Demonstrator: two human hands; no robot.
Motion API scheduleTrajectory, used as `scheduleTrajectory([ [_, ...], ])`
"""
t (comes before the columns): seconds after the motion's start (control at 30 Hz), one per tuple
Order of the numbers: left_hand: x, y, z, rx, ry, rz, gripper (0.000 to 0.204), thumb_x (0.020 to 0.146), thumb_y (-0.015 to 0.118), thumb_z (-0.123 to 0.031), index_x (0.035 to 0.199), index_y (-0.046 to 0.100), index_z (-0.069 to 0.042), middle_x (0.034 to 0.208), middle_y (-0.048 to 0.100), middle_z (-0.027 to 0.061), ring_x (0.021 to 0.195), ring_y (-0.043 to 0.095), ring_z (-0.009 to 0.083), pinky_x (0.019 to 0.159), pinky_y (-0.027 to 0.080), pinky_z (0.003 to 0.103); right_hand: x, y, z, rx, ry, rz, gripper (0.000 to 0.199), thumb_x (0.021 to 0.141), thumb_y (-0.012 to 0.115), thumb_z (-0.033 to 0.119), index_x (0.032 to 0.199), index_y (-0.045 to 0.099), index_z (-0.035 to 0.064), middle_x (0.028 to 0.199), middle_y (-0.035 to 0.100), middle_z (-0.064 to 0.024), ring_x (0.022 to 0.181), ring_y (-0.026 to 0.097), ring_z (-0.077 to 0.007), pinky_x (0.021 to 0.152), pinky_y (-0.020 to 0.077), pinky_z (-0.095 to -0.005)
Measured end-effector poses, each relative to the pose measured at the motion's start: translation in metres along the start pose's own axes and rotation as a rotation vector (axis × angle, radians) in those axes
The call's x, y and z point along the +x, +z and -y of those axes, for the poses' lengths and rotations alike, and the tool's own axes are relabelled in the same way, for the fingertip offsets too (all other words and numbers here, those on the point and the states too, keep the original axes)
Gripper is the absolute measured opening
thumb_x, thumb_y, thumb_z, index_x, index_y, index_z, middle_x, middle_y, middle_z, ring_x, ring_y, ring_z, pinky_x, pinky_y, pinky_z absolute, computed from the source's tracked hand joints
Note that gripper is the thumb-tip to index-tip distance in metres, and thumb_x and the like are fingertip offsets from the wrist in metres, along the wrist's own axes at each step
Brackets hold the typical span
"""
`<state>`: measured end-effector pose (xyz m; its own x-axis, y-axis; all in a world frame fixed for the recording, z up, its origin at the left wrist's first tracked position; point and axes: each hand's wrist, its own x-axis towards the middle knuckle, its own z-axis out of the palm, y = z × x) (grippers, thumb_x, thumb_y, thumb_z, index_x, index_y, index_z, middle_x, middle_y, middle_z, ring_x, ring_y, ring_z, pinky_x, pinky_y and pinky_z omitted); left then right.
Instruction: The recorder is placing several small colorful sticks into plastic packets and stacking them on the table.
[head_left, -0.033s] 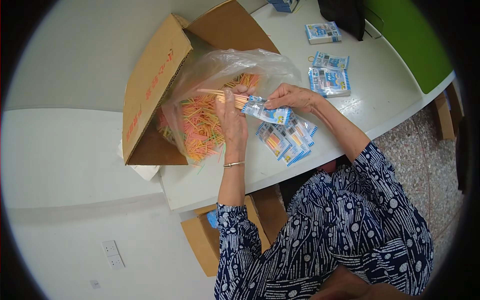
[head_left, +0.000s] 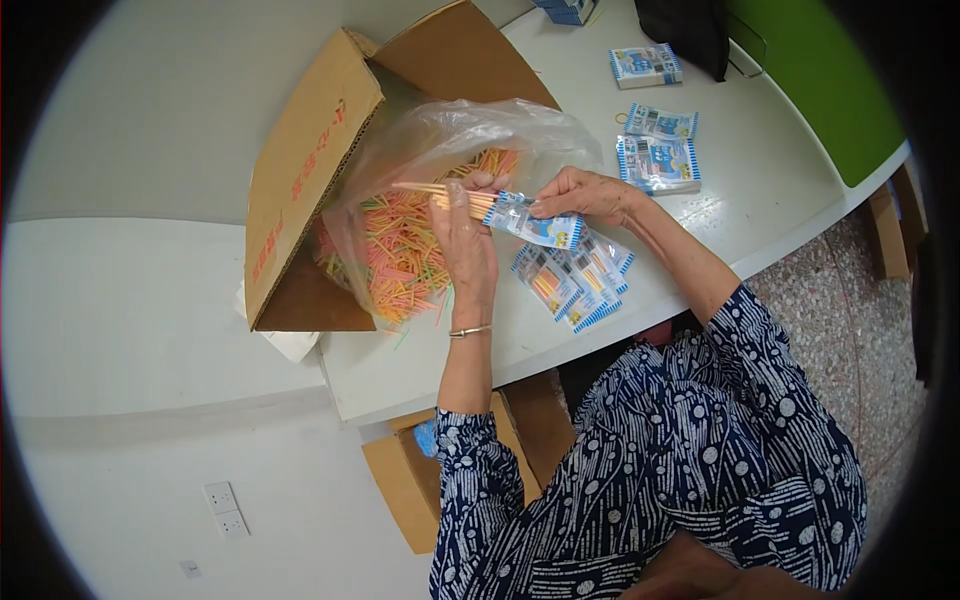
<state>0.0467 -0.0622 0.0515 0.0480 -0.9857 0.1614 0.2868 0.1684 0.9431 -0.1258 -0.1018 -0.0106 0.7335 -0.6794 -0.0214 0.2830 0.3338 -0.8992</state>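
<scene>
My left hand (head_left: 467,240) is closed around a small bundle of thin pastel sticks (head_left: 478,205), mostly pink and orange, which point left past the fingers. The right ends of the sticks meet the mouth of a small blue-and-white plastic packet (head_left: 540,222). My right hand (head_left: 590,196) pinches that packet from above between thumb and fingers. How deep the sticks sit inside it is hard to see. Just below lies an overlapping pile of similar packets (head_left: 575,282) with sticks showing through their clear windows. Beyond my left hand, many loose sticks (head_left: 400,245) fill a clear plastic bag (head_left: 520,118).
An open cardboard box (head_left: 315,170) lies tilted around the bag on the white table (head_left: 760,200). Flat packet stacks (head_left: 660,165) and another bundle (head_left: 646,66) lie farther right, near a black bag (head_left: 685,30) and a green panel (head_left: 820,90). Another cardboard box (head_left: 398,480) stands below the table edge.
My left hand and the sticks have shifted very slightly. Both hands keep their grip.
</scene>
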Motion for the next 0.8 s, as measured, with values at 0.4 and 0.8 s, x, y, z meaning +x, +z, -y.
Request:
scheduleTrajectory([
  [0.4,-0.014,0.011,-0.001,0.048,0.132,-0.059,0.026,0.099,0.040,-0.027,0.106,0.040,-0.002,0.096,0.057,0.0113,0.091,0.061,0.0221,0.082,0.049,0.034,-0.004,0.001,0.000,-0.030,0.024,0.034,0.023,0.082,0.068,0.019,0.093,0.069,-0.0009,0.081,0.069,-0.0051,0.070,0.061,-0.0052,0.062,0.0473,-0.0191],
  [0.8,-0.020,0.006,-0.007,0.212,0.111,0.065,0.027,0.099,0.037,-0.025,0.107,0.039,0.001,0.100,0.060,0.0188,0.092,0.059,0.0198,0.088,0.046,0.035,-0.011,0.003,0.007,-0.214,0.004,0.087,0.024,0.083,0.068,0.022,0.091,0.070,-0.0004,0.076,0.067,-0.0012,0.064,0.058,-0.0034,0.058,0.0445,-0.0179],
])
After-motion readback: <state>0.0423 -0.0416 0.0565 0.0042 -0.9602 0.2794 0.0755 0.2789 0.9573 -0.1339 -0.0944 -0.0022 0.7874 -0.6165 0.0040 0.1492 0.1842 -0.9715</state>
